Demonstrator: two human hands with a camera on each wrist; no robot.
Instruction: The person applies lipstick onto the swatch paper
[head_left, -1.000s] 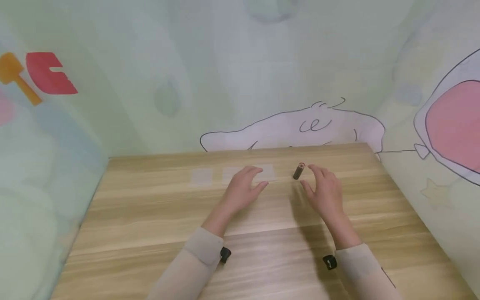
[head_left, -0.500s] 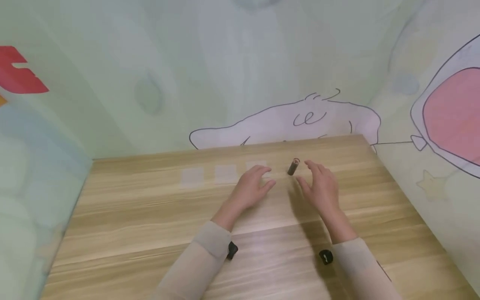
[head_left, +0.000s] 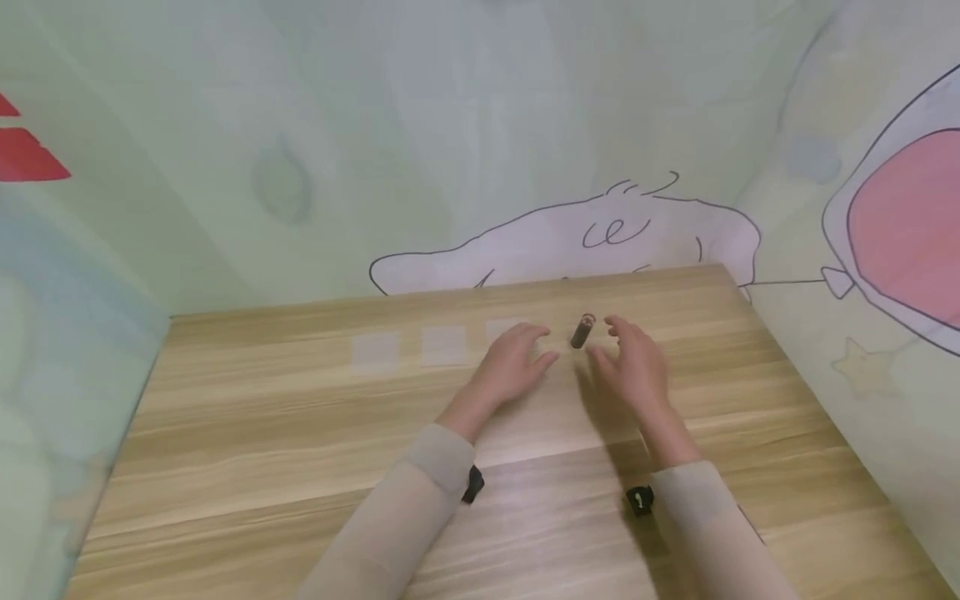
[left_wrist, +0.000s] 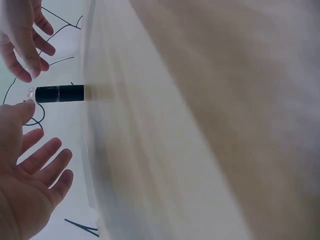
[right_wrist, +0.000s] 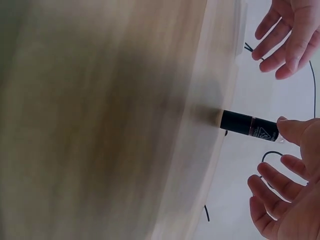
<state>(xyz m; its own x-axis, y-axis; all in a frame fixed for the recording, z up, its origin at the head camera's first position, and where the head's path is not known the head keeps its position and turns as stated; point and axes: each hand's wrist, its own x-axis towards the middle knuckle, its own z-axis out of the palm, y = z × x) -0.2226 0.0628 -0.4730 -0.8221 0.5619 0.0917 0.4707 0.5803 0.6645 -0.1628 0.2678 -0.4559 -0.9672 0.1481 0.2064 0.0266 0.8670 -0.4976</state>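
A dark lipstick tube (head_left: 582, 332) with a clear top stands upright near the back of the table. Small white lettering shows on its side in the right wrist view, where the tube (right_wrist: 248, 125) meets the tabletop at its base. To its left, my left hand (head_left: 510, 364) hovers with parted, slightly bent fingers and holds nothing. My right hand (head_left: 633, 362) is close on the tube's right side, thumb and fingers spread apart, also holding nothing. In the left wrist view, both the left hand (left_wrist: 30, 185) and the right hand (left_wrist: 22, 37) flank the tube.
Pale square sheets lie along the back of the wooden table (head_left: 300, 433): a left sheet (head_left: 375, 353), a middle sheet (head_left: 443, 346) and a right sheet (head_left: 501, 328) partly hidden by my left hand. Printed cloth walls (head_left: 450, 167) enclose the back and sides.
The head view has shifted a little, so the table and tube appear further left. Both hands have come slightly nearer the tube, which stays standing in its place.
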